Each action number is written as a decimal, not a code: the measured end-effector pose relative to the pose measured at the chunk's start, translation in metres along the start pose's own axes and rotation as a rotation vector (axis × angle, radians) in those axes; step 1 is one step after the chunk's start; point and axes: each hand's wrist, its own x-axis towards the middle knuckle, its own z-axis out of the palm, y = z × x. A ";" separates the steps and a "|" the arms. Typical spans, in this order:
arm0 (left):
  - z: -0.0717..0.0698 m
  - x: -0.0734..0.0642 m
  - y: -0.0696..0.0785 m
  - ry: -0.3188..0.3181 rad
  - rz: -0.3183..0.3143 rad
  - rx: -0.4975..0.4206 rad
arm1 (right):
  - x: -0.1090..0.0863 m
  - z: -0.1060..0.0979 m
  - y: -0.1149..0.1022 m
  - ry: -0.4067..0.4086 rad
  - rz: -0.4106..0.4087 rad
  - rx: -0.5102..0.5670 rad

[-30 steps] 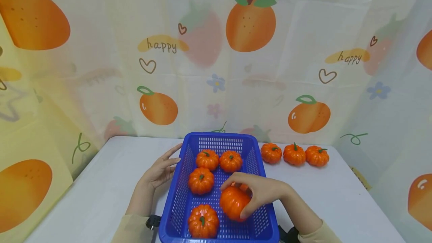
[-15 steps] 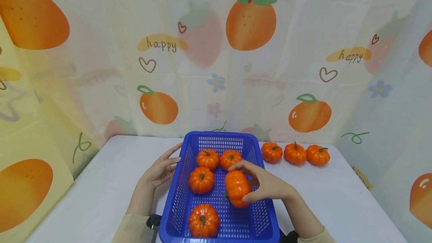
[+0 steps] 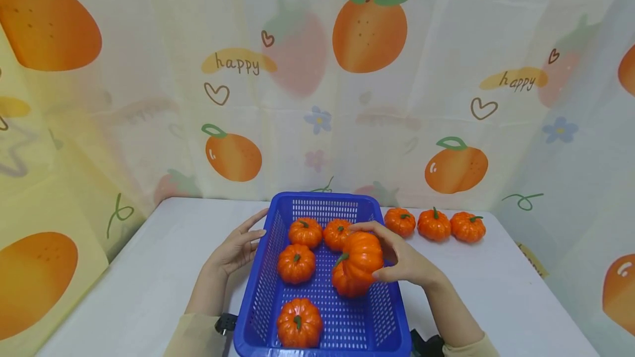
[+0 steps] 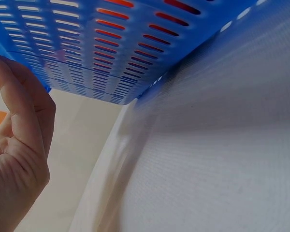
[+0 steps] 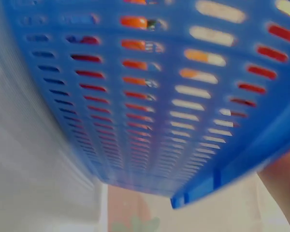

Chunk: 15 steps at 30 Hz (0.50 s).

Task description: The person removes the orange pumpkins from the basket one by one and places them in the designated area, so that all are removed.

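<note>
My right hand (image 3: 404, 255) grips a small orange pumpkin (image 3: 366, 252), tilted with its green stem to the left, over the right side of a blue plastic basket (image 3: 342, 340). Partly hidden below it is another pumpkin (image 3: 347, 284) in the basket. My left hand (image 3: 235, 249) is at the basket's left side, its fingers fairly straight near the rim. Also inside are a back left pumpkin (image 3: 305, 233), a back right pumpkin (image 3: 335, 234), a middle left pumpkin (image 3: 296, 264) and a front left pumpkin (image 3: 299, 324). In the right wrist view, the basket wall (image 5: 135, 96) covers most of the work.
Three more pumpkins stand in a row on the white table (image 3: 496, 291), right of the basket: a near one (image 3: 399, 222), a middle one (image 3: 434, 225) and an outer one (image 3: 468, 227). A fruit-printed curtain (image 3: 297, 153) hangs behind the table.
My right hand has carried the gripped pumpkin back and to the right, turning it onto its side. The pumpkin beneath it now shows more. My left hand stays put.
</note>
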 end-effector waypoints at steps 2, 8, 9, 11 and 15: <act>0.002 -0.001 0.002 -0.004 -0.001 0.005 | -0.003 -0.004 -0.003 0.024 -0.013 -0.004; 0.004 -0.003 0.004 -0.006 -0.001 0.001 | -0.013 -0.023 -0.006 0.163 -0.053 0.093; 0.004 -0.003 0.003 -0.006 -0.002 0.003 | -0.015 -0.026 -0.006 0.190 -0.059 0.111; 0.003 -0.003 0.003 -0.005 -0.004 0.008 | -0.020 -0.035 -0.005 0.235 -0.073 0.126; 0.002 -0.002 0.004 0.002 -0.014 0.023 | -0.030 -0.050 0.000 0.332 -0.067 0.087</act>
